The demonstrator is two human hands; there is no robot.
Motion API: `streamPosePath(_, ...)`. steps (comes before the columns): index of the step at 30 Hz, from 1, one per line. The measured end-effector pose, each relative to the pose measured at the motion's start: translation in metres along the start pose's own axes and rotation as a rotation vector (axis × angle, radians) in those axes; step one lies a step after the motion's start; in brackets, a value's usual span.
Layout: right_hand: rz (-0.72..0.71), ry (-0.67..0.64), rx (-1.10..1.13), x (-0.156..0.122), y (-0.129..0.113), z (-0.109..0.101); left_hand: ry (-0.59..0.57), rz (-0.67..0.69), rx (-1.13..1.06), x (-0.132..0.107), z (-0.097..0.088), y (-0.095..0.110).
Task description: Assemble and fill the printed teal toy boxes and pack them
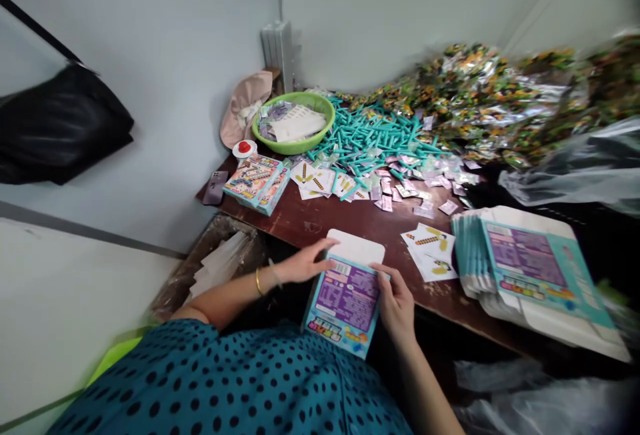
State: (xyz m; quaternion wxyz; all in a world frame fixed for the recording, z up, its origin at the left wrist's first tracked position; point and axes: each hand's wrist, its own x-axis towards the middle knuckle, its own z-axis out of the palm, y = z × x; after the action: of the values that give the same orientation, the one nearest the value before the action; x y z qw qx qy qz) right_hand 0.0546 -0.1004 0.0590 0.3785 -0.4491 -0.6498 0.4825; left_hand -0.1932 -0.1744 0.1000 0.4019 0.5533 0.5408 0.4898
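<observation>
A teal and purple printed cardboard box (345, 305) sits upright in front of my body, its white top flap (353, 248) raised. My right hand (397, 298) is closed around the box's right edge, thumb and fingers near the upper corner. At the upper left corner, my left hand (310, 261) has its fingers stretched out and apart, with the tips touching the flap and the box edge. The inside of the box is hidden. To the right on the table lie several instruction cards (431, 251) and a stack of flat unfolded boxes (530, 268).
Two finished-looking boxes (255, 181), a phone (215, 188) and a green basin (295, 148) stand at the left. Behind are a heap of teal sticks (370, 131), small sachets (400, 188) and many plastic bags of parts (470, 95). A carton (205, 268) is below the table.
</observation>
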Motion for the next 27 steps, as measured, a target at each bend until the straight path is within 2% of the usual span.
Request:
streamPosePath(2, -0.013, -0.061, -0.018, 0.000, -0.004, -0.003, 0.185, -0.086, -0.126, -0.011, 0.034, -0.016)
streamPosePath(4, -0.013, -0.144, -0.045, 0.002, -0.005, -0.011, 0.308, -0.157, -0.242, -0.016, 0.057, -0.023)
streamPosePath(6, -0.003, -0.240, -0.071, 0.007, -0.005, -0.021, 0.354, -0.194, -0.367, -0.014, 0.066, -0.019)
streamPosePath(8, 0.006, -0.315, -0.084, 0.016, -0.008, -0.028, 0.372, -0.230, -0.537, -0.007, 0.063, -0.006)
streamPosePath(10, -0.002, -0.292, -0.069, 0.029, -0.011, -0.031, 0.300, -0.332, -0.750, 0.001, 0.056, 0.005)
streamPosePath(12, -0.023, -0.201, -0.057, 0.043, -0.014, -0.031, 0.118, -0.508, -0.934, 0.010, 0.049, 0.009)
streamPosePath(14, -0.059, -0.239, -0.119, 0.055, -0.017, -0.031, -0.015, -0.673, -1.020, 0.018, 0.046, 0.006)
streamPosePath(16, -0.166, -0.293, -0.238, 0.060, -0.024, -0.031, 0.000, -0.763, -1.026, 0.023, 0.046, 0.003)
streamPosePath(18, -0.281, -0.348, -0.307, 0.058, -0.035, -0.031, 0.068, -0.749, -1.003, 0.025, 0.046, 0.001)
streamPosePath(20, -0.292, -0.421, -0.252, 0.051, -0.044, -0.029, 0.078, -0.684, -0.982, 0.025, 0.046, 0.002)
streamPosePath(23, -0.099, -0.528, -0.062, 0.041, -0.045, -0.026, 0.050, -0.636, -0.951, 0.023, 0.050, 0.004)
streamPosePath(25, 0.021, -0.511, 0.012, 0.040, -0.039, -0.026, 0.049, -0.619, -0.922, 0.022, 0.054, 0.003)
streamPosePath(27, 0.061, -0.440, 0.024, 0.041, -0.031, -0.026, 0.074, -0.585, -0.882, 0.021, 0.059, 0.002)
